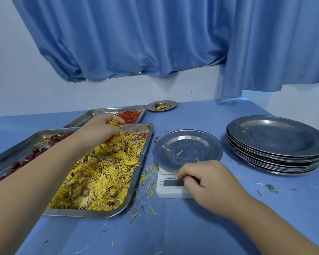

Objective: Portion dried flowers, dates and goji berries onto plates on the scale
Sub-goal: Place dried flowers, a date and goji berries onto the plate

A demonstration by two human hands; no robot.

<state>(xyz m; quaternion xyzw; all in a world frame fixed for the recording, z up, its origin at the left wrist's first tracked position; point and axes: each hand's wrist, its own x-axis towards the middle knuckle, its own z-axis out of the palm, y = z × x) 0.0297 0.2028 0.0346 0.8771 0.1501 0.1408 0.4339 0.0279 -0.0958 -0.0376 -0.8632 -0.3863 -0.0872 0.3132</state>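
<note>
My left hand (99,128) was clenched around a bunch of dried flowers (99,173), lifted just above the near tray (136,181). This tray, at nine o'clock from the scale (170,188), held mostly yellow dried flowers; a few goji berries lay in its far right corner, and dark red dates (22,161) were along its left side. I could not tell if the dates sat in the same tray or in another one beside it. A second tray (99,112) stood behind, at eleven o'clock from the scale, with a heap of goji berries (130,115) at its right end.

My right hand (208,183) rested on the front of the white scale, fingers curled at the display; it was holding nothing that I could see, and I could not tell if a finger pressed a button. On the scale lay one metal plate (187,150), with only some yellow petals on it.

At twelve o'clock, far on the blue surface (173,227), stood one small plate (162,105) holding flowers, some red pieces and berries together. At three o'clock from the scale was one stack of plates (276,144); the top plate had only tiny crumbs. I could not count the plates in the stack exactly. Loose petals lay scattered on the surface around the tray and scale, and a few goji berries between them.
</note>
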